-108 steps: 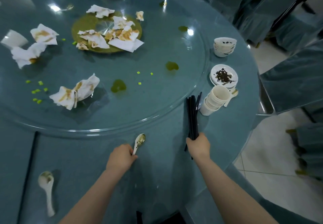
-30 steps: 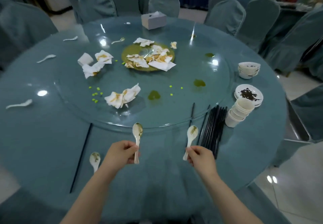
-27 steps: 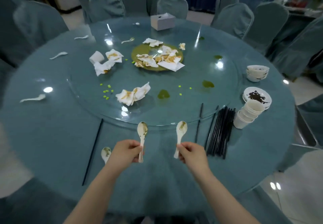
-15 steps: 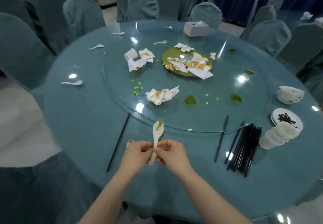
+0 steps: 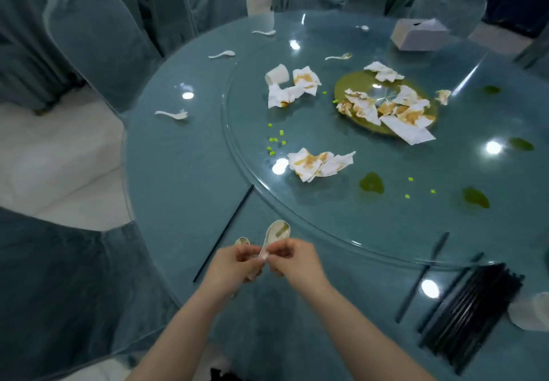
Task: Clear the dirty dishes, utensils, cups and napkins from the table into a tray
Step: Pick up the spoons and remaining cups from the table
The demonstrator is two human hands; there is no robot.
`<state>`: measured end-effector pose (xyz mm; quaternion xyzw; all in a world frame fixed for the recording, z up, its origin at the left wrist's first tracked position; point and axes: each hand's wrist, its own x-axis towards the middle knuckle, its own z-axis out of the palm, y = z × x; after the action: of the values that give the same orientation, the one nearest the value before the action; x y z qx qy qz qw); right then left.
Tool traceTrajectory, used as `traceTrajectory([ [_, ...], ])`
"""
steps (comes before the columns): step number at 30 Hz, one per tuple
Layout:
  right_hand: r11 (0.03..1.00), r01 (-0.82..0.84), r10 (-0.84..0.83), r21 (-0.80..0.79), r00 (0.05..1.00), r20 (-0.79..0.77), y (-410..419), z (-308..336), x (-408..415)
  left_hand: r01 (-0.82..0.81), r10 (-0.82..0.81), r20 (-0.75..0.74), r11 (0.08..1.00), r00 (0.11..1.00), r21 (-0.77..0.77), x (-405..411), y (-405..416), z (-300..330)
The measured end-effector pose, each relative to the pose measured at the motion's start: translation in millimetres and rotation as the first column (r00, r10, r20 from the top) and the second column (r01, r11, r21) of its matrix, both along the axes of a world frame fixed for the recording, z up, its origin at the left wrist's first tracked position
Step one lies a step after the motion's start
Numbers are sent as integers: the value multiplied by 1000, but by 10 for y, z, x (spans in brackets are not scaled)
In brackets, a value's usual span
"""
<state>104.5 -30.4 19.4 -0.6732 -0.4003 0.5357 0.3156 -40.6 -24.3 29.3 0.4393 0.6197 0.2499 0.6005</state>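
White soup spoon [image 5: 274, 236], bowl up and smeared with sauce, is held above the near edge of the table [image 5: 178, 190], its handle pinched where the two hands meet. Left hand [image 5: 234, 264] is wrapped around the lower handle; right hand [image 5: 292, 257] has its fingertips closed on the same handle from the other side. Whether one spoon or two nested ones are in the grasp cannot be told; only one bowl shows clearly. A second spoon [image 5: 242, 241] lies on the cloth just behind the left hand, mostly hidden. A single black chopstick [image 5: 224, 232] lies slantwise just left of the hands. Further out: bundle of black chopsticks [image 5: 472, 312] at near right, white cups [image 5: 531, 312] beside it at the frame edge. On the glass turntable [image 5: 326, 202], stained napkins [image 5: 319, 163], green food bits and green sauce puddles. More spoons sit on the far left rim, one being [image 5: 172, 114]. No tray is in view. Risks, as judged: the handle is slick and glazed, so a two-handed fingertip pinch could let it slide and drop onto the glass edge. The sauce could drip on the cloth if the bowl tips. Reaching for the hidden spoon with full hands may knock the loose chopstick off the rim.
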Motion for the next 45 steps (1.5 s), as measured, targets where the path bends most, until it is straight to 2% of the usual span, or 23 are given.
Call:
traceTrajectory([
  [3, 1000, -11, 13, -21, 996, 85, 95, -189, 106, -97, 91, -104, 994, 990, -55, -56, -14, -185],
  [7, 998, -8, 15, -68, 994, 110, 234, -454, 249, -244, 223, -279, 969, 934, -45, -171, -38, -390],
  [12, 990, -111, 123, -86, 979, 160, 446, -690, 318, -255, 222, -434, 967, 873, -19, -210, -75, -573],
  [15, 975, -222, 217, -10, 940, 265, 669, -749, 248, -198, 171, -542, 980, 823, 9, -173, -103, -620],
  [18, 893, -442, 362, 85, 819, 446, 952, -757, 90, -105, 93, -643, 994, 760, 20, -127, -120, -665],
  [21, 726, -677, 471, 120, 618, 629, 1215, -793, -134, -61, 50, -711, 998, 702, 10, -109, -52, -685],
  [24, 574, -815, 533, 76, 443, 721, 1345, -877, -321, -56, 35, -710, 998, 703, -6, -184, -15, -668],
  [25, 545, -835, 537, 71, 413, 736, 1360, -913, -352, -74, 53, -701, 997, 711, 1, -236, -19, -658],
  [31, 605, -766, 456, 218, 557, 694, 1198, -1003, -228, -175, 183, -663, 981, 726, 78, -489, -131, -526],
  [33, 621, -753, 445, 219, 568, 693, 1055, -988, -105, -173, 195, -660, 980, 726, 100, -544, -158, -467],
  [36, 629, -764, 454, 144, 511, 730, 789, -942, 160, -132, 184, -653, 983, 735, 128, -590, -176, -352],
  [40, 710, -703, 432, 29, 468, 771, 404, -856, 622, -53, 145, -620, 985, 771, 166, -522, -159, -224],
  [42, 753, -658, 389, -16, 426, 817, 167, -833, 856, 6, 106, -611, 984, 785, 179, -445, -134, -190],
  [45, 836, -548, 275, -6, 411, 869, -213, -829, 1175, 78, 48, -592, 980, 804, 185, -277, -91, -149],
])
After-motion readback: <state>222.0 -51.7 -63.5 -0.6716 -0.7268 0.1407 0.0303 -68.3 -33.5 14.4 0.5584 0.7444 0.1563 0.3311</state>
